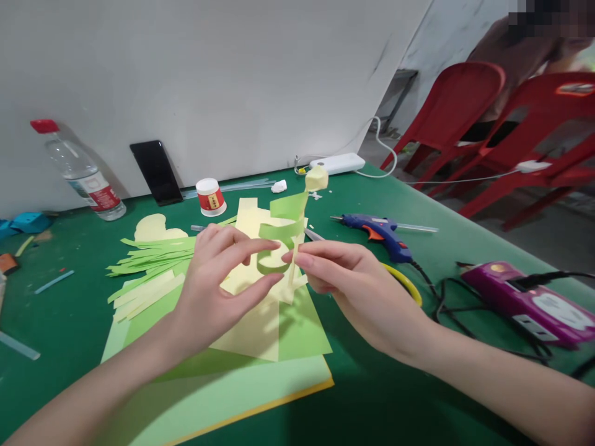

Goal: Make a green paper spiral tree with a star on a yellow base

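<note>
My right hand (357,279) pinches the thin pale yellow stem of a paper flower (286,228) between thumb and fingers. The flower stands upright, with light green strips curled into loops on its left side and a small pale yellow folded head at its top. My left hand (223,263) is open beside the lowest loop, thumb and forefinger apart around its left edge. Whether those fingertips touch the loop, I cannot tell. Beneath both hands lie sheets of green and cream paper (304,322). Cut green strips (158,254) and cream strips (146,294) fan out left of my left hand.
A blue glue gun (379,232) and a purple power strip (525,303) with black cords are on the right. Along the wall stand a water bottle (88,173), a phone (157,173) and a paper cup (211,197). A person (515,56) sits beyond red chairs (453,105).
</note>
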`<move>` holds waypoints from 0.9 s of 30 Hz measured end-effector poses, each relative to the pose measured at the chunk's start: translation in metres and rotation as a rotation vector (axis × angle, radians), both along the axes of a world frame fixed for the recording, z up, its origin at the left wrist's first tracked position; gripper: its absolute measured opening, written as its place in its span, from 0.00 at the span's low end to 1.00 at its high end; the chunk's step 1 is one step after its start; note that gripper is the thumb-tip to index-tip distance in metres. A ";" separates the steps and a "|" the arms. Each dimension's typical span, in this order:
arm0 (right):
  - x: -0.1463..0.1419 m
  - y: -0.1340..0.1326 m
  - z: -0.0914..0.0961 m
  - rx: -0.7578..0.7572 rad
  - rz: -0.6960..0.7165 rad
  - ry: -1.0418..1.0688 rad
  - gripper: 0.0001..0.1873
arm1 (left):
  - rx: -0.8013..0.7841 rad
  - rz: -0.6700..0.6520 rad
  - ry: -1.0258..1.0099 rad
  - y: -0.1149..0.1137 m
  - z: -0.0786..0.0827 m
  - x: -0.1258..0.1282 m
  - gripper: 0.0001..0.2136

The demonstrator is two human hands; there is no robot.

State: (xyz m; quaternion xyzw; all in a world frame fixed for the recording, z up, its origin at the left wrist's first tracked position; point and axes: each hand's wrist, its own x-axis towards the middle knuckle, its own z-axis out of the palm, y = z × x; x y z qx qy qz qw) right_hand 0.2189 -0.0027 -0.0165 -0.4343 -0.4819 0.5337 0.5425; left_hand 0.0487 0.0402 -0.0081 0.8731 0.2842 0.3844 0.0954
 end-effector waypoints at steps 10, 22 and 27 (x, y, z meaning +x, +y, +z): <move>-0.002 0.003 -0.001 0.008 -0.079 0.075 0.08 | 0.009 -0.047 0.070 -0.001 0.002 0.001 0.05; -0.003 0.000 -0.008 0.191 -0.207 -0.231 0.07 | -0.119 -0.025 -0.113 -0.003 0.004 -0.003 0.05; -0.006 -0.004 -0.007 0.267 -0.160 -0.386 0.07 | -0.029 -0.022 -0.142 -0.004 0.002 0.000 0.04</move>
